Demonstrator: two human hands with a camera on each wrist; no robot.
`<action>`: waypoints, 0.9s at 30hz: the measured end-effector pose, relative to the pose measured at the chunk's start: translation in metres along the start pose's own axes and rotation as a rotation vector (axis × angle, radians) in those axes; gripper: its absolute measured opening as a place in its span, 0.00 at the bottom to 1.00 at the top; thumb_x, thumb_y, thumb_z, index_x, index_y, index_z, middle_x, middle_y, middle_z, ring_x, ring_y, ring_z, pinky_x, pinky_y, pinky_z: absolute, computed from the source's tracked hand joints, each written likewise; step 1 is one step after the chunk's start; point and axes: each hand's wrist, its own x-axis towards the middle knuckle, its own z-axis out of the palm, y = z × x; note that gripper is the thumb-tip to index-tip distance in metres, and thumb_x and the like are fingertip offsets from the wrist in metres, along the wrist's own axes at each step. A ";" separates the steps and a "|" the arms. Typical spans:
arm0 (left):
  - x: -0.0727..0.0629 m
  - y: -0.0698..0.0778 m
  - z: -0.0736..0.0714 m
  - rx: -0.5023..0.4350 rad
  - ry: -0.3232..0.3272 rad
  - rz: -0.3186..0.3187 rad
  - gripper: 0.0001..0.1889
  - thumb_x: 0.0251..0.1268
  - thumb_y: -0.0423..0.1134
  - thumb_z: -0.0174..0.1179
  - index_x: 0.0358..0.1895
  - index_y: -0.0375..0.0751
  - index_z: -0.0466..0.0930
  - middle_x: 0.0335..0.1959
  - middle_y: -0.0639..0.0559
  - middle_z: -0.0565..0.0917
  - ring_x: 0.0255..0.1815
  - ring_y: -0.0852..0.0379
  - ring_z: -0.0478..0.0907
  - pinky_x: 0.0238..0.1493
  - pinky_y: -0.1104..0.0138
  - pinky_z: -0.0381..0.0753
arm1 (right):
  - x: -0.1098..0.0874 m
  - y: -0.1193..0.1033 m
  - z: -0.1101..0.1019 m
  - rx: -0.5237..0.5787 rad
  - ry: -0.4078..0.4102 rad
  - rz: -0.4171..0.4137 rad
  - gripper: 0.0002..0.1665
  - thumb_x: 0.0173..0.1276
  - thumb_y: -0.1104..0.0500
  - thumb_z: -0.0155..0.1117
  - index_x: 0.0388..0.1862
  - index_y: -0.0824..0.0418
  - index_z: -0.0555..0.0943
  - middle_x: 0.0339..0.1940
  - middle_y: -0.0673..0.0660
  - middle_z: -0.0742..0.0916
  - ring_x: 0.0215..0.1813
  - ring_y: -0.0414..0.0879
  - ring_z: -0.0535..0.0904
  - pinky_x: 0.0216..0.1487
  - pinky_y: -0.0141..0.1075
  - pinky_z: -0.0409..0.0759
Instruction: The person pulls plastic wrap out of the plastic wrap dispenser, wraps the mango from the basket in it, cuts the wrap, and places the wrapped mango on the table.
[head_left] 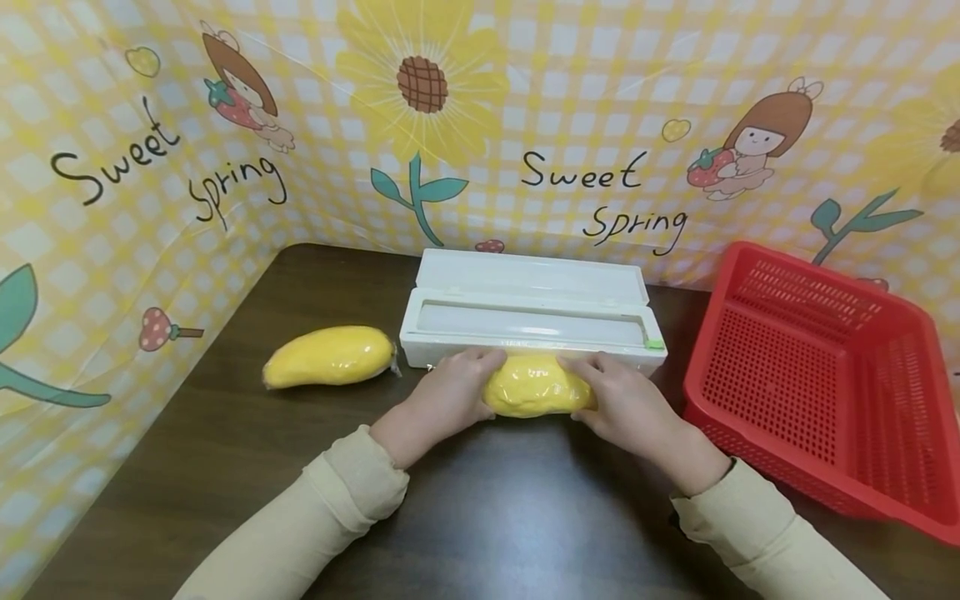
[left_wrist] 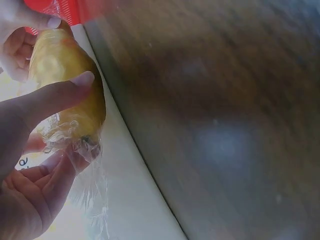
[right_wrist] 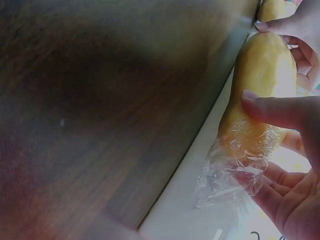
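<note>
A yellow mango (head_left: pixel 536 386) is held between both hands, just in front of the long white film box. Clear cling film (right_wrist: pixel 227 175) covers it, crumpled and hanging loose at both ends. My left hand (head_left: pixel 453 390) grips the left end, thumb laid on the mango in the left wrist view. The right hand (head_left: pixel 626 402) grips the other end in the same way, with its thumb (right_wrist: pixel 265 107) on the yellow skin. The white cling film dispenser (head_left: pixel 536 333) stands behind with its lid (head_left: pixel 532 277) raised, a roll showing inside.
A second mango (head_left: pixel 330 357), wrapped in film, lies on the dark wooden table (head_left: pixel 480 508) to the left. A red perforated basket (head_left: pixel 780 392) sits at the right. Patterned yellow cloth (head_left: pixel 480 125) walls the table's back and left sides.
</note>
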 end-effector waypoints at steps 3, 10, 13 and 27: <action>0.000 0.000 0.001 -0.006 -0.018 -0.009 0.29 0.35 0.32 0.81 0.42 0.42 0.72 0.41 0.45 0.80 0.38 0.48 0.78 0.39 0.57 0.79 | 0.000 0.001 0.002 0.005 -0.005 0.001 0.44 0.44 0.61 0.83 0.63 0.63 0.76 0.47 0.63 0.82 0.44 0.54 0.80 0.43 0.47 0.80; 0.001 -0.001 0.004 -0.015 -0.060 -0.018 0.29 0.33 0.32 0.80 0.40 0.42 0.72 0.36 0.49 0.78 0.35 0.51 0.76 0.37 0.59 0.78 | -0.002 0.002 0.007 0.024 -0.043 0.027 0.44 0.46 0.60 0.83 0.64 0.62 0.76 0.48 0.63 0.81 0.45 0.54 0.80 0.44 0.47 0.80; 0.002 -0.003 0.005 -0.017 -0.071 -0.010 0.28 0.32 0.32 0.79 0.39 0.43 0.71 0.33 0.51 0.76 0.33 0.52 0.75 0.35 0.59 0.76 | -0.002 0.002 0.008 0.032 -0.056 0.031 0.44 0.46 0.59 0.82 0.65 0.62 0.75 0.49 0.63 0.81 0.45 0.53 0.80 0.43 0.47 0.80; 0.005 -0.003 -0.002 -0.008 -0.133 -0.060 0.29 0.36 0.35 0.78 0.46 0.40 0.73 0.40 0.49 0.79 0.39 0.51 0.76 0.41 0.59 0.76 | -0.002 0.003 0.006 0.024 -0.100 0.017 0.47 0.49 0.57 0.80 0.68 0.64 0.70 0.52 0.63 0.79 0.45 0.54 0.80 0.45 0.49 0.79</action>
